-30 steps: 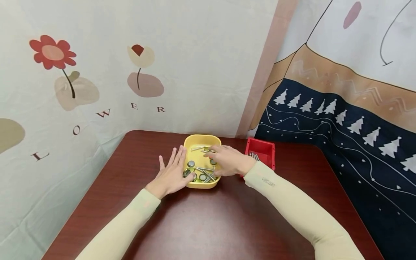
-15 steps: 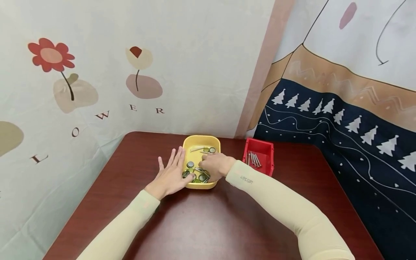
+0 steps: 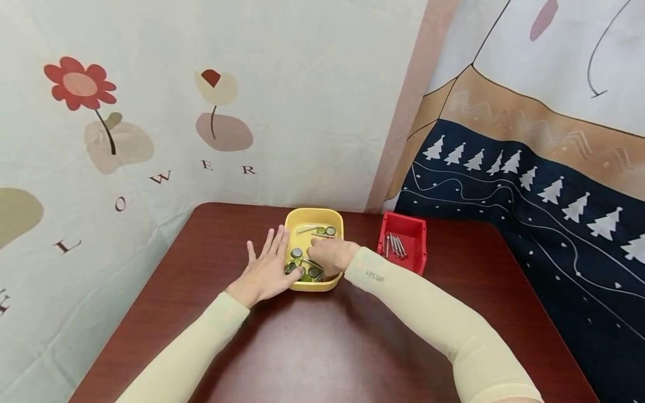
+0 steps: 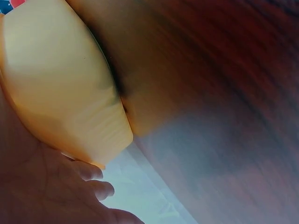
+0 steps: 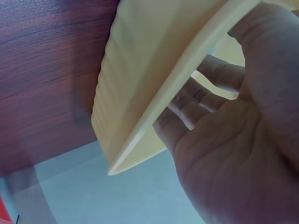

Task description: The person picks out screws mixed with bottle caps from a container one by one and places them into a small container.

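Note:
A yellow plastic bin (image 3: 314, 214) holds round bottle caps (image 3: 297, 253) and long silver nails or screws (image 3: 306, 229). My left hand (image 3: 264, 272) lies with straight, spread fingers along the bin's left wall, its thumb over the near left corner. In the left wrist view the left palm and fingers (image 4: 96, 189) sit against the yellow wall. Reaching over the right rim, my right hand (image 3: 331, 254) has its fingers down among the contents. From the right wrist view its fingers (image 5: 189, 109) bend into the bin; the fingertips are hidden, and I cannot tell what they hold.
To the right stands a red bin (image 3: 415, 240) with several long silver fasteners (image 3: 395, 245) lying at its left side. Both bins are on a dark brown wooden table (image 3: 302, 347). A printed cloth (image 3: 322, 112) hangs behind the table's far edge.
My right hand has moved left and lower into the yellow bin, uncovering the red bin's contents and the caps at the far right corner. The left hand stays against the wall.

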{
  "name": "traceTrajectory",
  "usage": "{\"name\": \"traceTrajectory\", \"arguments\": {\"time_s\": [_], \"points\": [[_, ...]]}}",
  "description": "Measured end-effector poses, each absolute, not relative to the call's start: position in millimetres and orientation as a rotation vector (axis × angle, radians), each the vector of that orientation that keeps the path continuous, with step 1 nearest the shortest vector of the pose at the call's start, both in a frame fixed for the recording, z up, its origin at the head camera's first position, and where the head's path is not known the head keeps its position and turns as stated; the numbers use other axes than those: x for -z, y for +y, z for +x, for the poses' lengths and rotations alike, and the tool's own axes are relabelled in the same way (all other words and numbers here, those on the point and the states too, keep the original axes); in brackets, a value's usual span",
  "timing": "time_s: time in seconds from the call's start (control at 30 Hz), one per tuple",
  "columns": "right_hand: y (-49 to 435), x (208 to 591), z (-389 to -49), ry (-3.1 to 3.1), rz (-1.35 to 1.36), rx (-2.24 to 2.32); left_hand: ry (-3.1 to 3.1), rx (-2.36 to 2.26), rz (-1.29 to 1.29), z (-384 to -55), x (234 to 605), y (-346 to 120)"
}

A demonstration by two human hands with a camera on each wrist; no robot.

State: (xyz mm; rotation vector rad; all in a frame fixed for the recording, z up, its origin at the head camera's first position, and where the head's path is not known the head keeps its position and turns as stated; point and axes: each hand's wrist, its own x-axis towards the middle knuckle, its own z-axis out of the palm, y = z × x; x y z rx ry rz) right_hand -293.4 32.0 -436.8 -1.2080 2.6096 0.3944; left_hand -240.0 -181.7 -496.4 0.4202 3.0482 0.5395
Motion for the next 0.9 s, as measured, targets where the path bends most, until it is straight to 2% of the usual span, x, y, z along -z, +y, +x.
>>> {"name": "traceTrajectory", "arguments": {"time_s": [0.3, 0.9], "points": [[21.9, 441.6, -301.2, 2.581, -1.231, -0.378, 3.045, -0.537, 0.409, -239.9, 494.7, -181.3], [23.5, 440.2, -309.2, 2.517, -1.076, -0.173, 3.045, -0.536, 0.406, -239.9, 495.5, -180.9]]}}
